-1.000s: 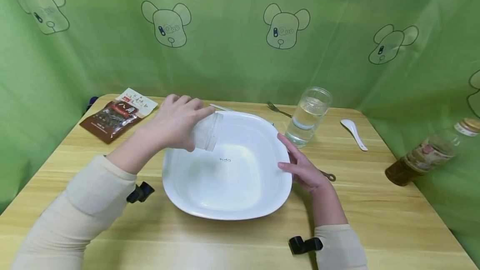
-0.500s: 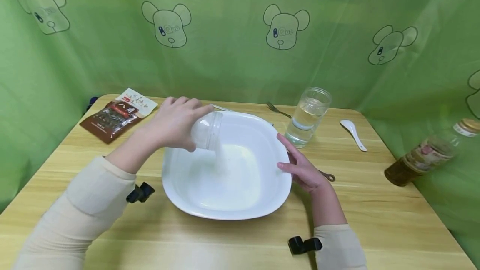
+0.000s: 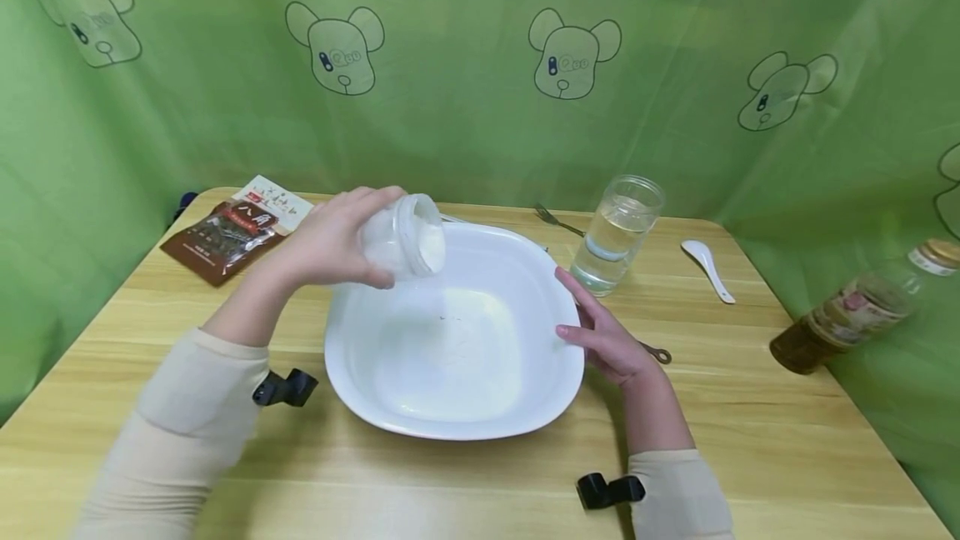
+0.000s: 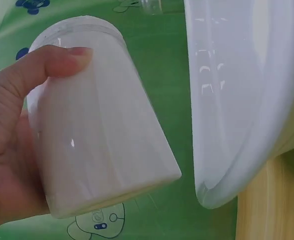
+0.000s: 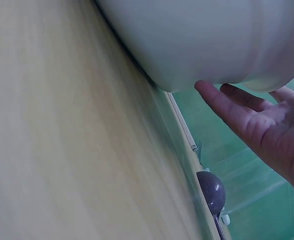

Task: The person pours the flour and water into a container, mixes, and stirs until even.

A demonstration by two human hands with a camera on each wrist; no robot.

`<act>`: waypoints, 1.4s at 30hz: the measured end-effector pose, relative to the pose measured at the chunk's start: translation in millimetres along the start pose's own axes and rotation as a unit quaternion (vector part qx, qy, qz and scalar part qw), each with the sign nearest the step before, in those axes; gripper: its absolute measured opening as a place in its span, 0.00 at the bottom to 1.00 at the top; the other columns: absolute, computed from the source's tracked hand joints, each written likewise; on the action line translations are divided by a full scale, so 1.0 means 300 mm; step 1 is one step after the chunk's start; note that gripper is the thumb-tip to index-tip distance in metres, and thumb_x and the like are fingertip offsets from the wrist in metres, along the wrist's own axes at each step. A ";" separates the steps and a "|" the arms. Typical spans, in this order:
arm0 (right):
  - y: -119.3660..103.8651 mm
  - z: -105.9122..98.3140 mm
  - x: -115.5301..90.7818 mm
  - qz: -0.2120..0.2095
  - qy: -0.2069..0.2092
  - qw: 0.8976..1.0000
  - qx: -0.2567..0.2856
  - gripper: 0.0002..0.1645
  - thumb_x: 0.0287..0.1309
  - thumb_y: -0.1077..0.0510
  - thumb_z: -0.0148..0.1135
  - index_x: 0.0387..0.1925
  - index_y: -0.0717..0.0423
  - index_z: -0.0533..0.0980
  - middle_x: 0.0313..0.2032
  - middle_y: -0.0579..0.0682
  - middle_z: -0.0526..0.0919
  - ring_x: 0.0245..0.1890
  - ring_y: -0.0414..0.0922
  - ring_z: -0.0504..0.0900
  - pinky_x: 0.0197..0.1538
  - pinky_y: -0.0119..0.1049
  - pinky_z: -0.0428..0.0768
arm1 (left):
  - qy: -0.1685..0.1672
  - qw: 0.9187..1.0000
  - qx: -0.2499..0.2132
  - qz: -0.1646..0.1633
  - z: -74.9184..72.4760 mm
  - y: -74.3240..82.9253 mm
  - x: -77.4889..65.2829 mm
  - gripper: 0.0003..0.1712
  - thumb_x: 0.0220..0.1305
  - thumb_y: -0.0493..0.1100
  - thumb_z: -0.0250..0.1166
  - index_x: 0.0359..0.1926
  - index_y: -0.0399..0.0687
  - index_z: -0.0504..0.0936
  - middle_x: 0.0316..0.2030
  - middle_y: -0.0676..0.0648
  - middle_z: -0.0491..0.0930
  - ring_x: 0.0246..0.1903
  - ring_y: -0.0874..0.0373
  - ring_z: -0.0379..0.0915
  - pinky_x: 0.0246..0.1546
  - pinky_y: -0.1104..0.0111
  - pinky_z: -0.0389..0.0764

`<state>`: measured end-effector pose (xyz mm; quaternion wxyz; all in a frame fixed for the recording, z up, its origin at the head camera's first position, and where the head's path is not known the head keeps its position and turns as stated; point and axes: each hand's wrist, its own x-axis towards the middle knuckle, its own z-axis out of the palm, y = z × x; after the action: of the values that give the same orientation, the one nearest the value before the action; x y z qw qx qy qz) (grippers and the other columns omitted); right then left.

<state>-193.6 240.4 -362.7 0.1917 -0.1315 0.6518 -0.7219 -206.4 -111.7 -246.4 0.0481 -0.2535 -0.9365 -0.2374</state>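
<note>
My left hand [image 3: 330, 240] grips a clear jar [image 3: 386, 244] of white powder above the left rim of a white basin [image 3: 345, 382]. The jar leans, with its mouth facing right and white powder visible inside. In the left wrist view, the thumb and fingers wrap round the jar [image 4: 97, 120]. A thin whitish scatter of powder [image 3: 461, 348] lies on the basin floor, partly covering the dark print. My right hand [image 3: 611, 344] holds the basin's right side, thumb at the rim and fingers outside. The right wrist view has those fingers [image 5: 221, 105] against the outer wall.
Behind the basin's right side stand a glass of clear liquid [image 3: 618, 232] and a fork [image 3: 558, 222]. Farther right are a white spoon [image 3: 707, 269] and a bottle of dark liquid [image 3: 847, 315]. A ladle [image 5: 211, 192] lies beside the basin. A brown spice packet [image 3: 232, 232] lies back left.
White powder fell from the jar into the basin half a second ago. My left hand has since tipped the jar's mouth upward and moved slightly left. The right hand has stayed put.
</note>
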 end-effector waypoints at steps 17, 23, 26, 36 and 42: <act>-0.003 0.003 0.000 0.005 0.006 1.000 0.004 0.47 0.48 0.69 0.54 0.65 0.37 0.45 0.63 0.56 0.46 0.48 0.55 0.70 0.37 0.54 0.74 | 0.112 0.954 -0.272 -0.057 0.022 -0.048 0.013 0.55 0.27 0.39 0.75 0.62 0.56 0.57 0.52 0.48 0.65 0.47 0.51 0.63 0.45 0.56 0.69; 0.000 0.001 0.001 0.000 0.003 1.000 0.007 0.47 0.48 0.69 0.53 0.65 0.39 0.44 0.63 0.56 0.45 0.49 0.55 0.68 0.38 0.54 0.73 | 0.163 0.908 -0.380 -0.063 0.025 -0.045 0.011 0.52 0.31 0.33 0.71 0.61 0.54 0.57 0.50 0.47 0.66 0.47 0.53 0.62 0.46 0.58 0.69; 0.003 0.000 0.002 -0.001 0.000 1.000 0.011 0.47 0.49 0.69 0.53 0.65 0.39 0.44 0.63 0.56 0.45 0.50 0.56 0.68 0.39 0.54 0.73 | 0.190 0.872 -0.448 -0.046 0.026 -0.043 0.008 0.50 0.32 0.28 0.68 0.60 0.49 0.57 0.49 0.44 0.65 0.46 0.51 0.63 0.46 0.58 0.69; 0.004 0.000 0.002 0.001 0.002 1.000 0.012 0.47 0.49 0.69 0.53 0.65 0.39 0.44 0.63 0.56 0.46 0.50 0.55 0.68 0.39 0.53 0.73 | 0.240 0.758 -0.606 0.009 0.019 -0.064 -0.010 0.46 0.36 0.24 0.63 0.59 0.44 0.55 0.48 0.41 0.64 0.46 0.50 0.63 0.50 0.59 0.65; 0.003 0.002 0.002 0.004 0.002 1.000 0.010 0.47 0.49 0.68 0.53 0.65 0.39 0.44 0.63 0.55 0.45 0.50 0.54 0.67 0.40 0.53 0.73 | 0.254 0.743 -0.620 0.011 0.022 -0.106 -0.024 0.43 0.37 0.22 0.60 0.58 0.45 0.56 0.47 0.42 0.65 0.45 0.51 0.63 0.49 0.62 0.66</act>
<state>-193.8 239.6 -363.5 0.1947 -0.1253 0.6454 -0.7279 -215.9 -136.0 -267.0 0.1187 -0.1683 -0.5333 -0.8205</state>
